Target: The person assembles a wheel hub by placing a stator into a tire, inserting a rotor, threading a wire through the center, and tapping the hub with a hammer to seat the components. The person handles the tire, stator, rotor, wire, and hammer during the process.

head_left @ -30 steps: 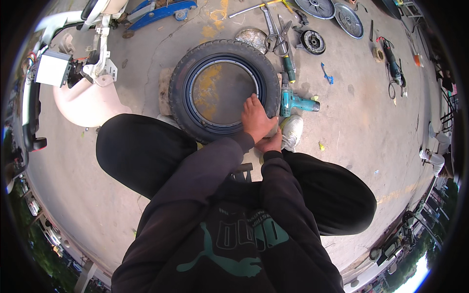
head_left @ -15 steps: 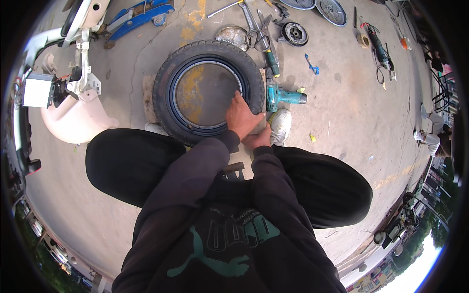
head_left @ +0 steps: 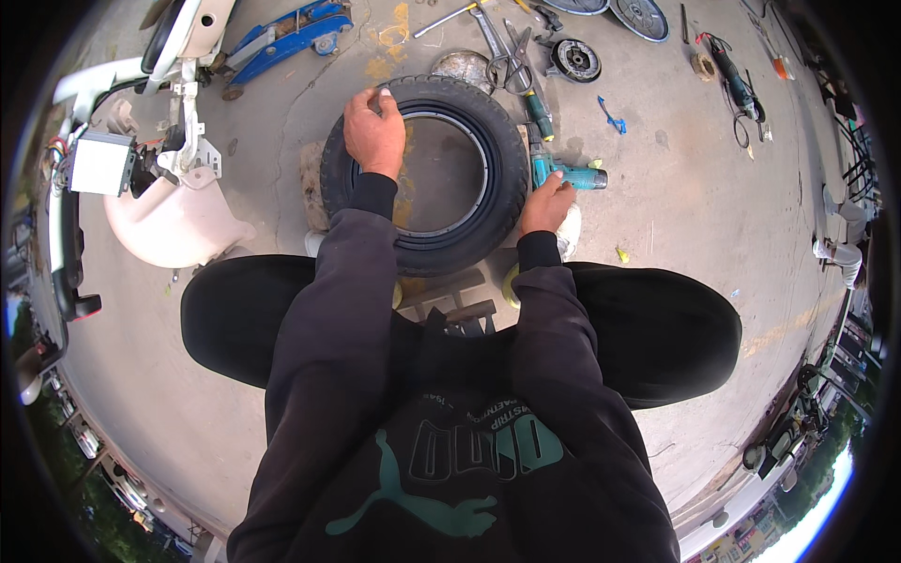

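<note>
A black tyre (head_left: 488, 150) lies flat on the concrete in front of my knees. My left hand (head_left: 374, 131) rests on its far left rim, fingers curled over the tread and gripping it. My right hand (head_left: 546, 203) is at the tyre's right edge, its fingers closed on the handle of a teal power tool (head_left: 569, 174) lying beside the tyre. My dark sleeves and black trousers fill the lower part of the view.
A white scooter body (head_left: 160, 211) with exposed wiring stands at the left. A blue floor jack (head_left: 282, 33) lies at the back. Pliers, wrenches, a metal disc (head_left: 574, 58), a blue scrap (head_left: 612, 117) and an angle grinder (head_left: 732, 80) lie scattered beyond the tyre.
Both hands were together at the tyre's near right edge. My left hand has moved to the far left rim, and my right hand has gone to the teal tool.
</note>
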